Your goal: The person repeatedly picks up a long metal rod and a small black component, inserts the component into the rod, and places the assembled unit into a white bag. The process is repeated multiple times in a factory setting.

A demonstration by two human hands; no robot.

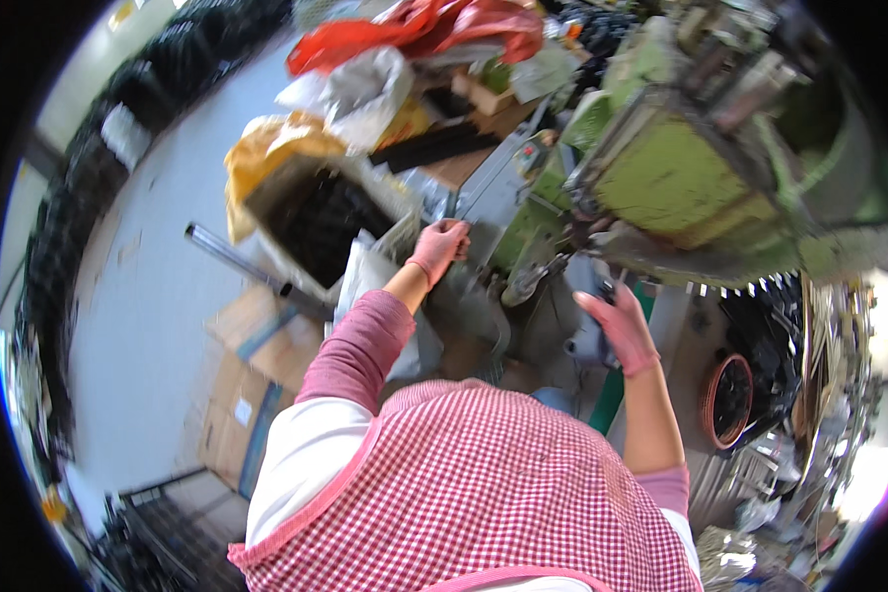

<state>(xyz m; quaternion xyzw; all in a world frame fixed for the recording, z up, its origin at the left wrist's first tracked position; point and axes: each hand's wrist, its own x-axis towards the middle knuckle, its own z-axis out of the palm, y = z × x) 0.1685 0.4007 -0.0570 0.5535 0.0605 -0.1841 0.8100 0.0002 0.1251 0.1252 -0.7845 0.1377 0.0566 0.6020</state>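
Note:
My left hand (pixel 440 249), in a pink glove, is closed beside the rim of a pale bin (pixel 401 237) that holds dark pieces (pixel 331 217). Whatever its fingers grip is too small or hidden to name. To the right, my right hand (pixel 624 328), gloved too, is below the head of a green machine (pixel 681 178). Its thumb points left and its fingers curl around a small dark thing (pixel 607 293), blurred by motion. Between the hands is the machine's metal working part (pixel 533 281).
A metal tube (pixel 232 259) juts out left of the bin. Flattened cardboard (pixel 232 424) lies on the floor at left, near a black crate (pixel 183 523). Red sacks (pixel 434 39) and a white bag (pixel 365 94) are piled at the back. A round red basket (pixel 728 400) stands at right.

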